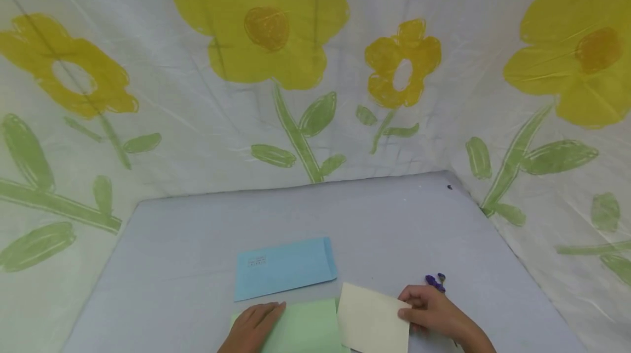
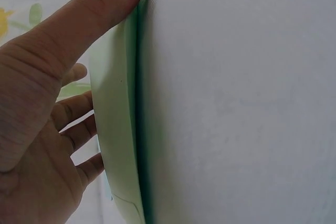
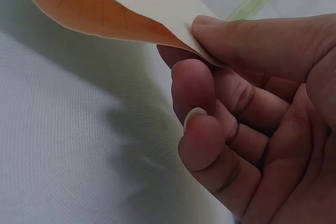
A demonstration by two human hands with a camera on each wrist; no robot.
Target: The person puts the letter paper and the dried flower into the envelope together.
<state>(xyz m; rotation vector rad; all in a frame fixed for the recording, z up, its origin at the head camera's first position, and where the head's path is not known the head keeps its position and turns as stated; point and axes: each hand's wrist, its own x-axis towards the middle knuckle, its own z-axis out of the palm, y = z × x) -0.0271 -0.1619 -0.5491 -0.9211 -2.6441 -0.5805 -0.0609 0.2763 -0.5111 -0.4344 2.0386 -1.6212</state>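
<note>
A pale green envelope (image 1: 307,323) lies low in the head view. At its left end my left hand (image 1: 252,326) holds it, the thumb (image 2: 100,6) across the near side and the fingers reaching behind its edge in the left wrist view. My right hand (image 1: 434,312) pinches the right edge of a folded cream card (image 1: 372,317) between thumb and fingers. That card's left edge overlaps the right end of the green envelope. In the right wrist view its layers bow apart, showing an orange inside (image 3: 100,14) with dashed lines.
A light blue envelope (image 1: 286,269) with small print lies just beyond the green one. Dark purple flowers (image 1: 435,282) on a stem lie partly behind my right hand. Hanging fabric (image 1: 207,144) painted with yellow flowers borders the pale table (image 1: 187,249). A small dark speck (image 1: 449,187) sits near the far right corner.
</note>
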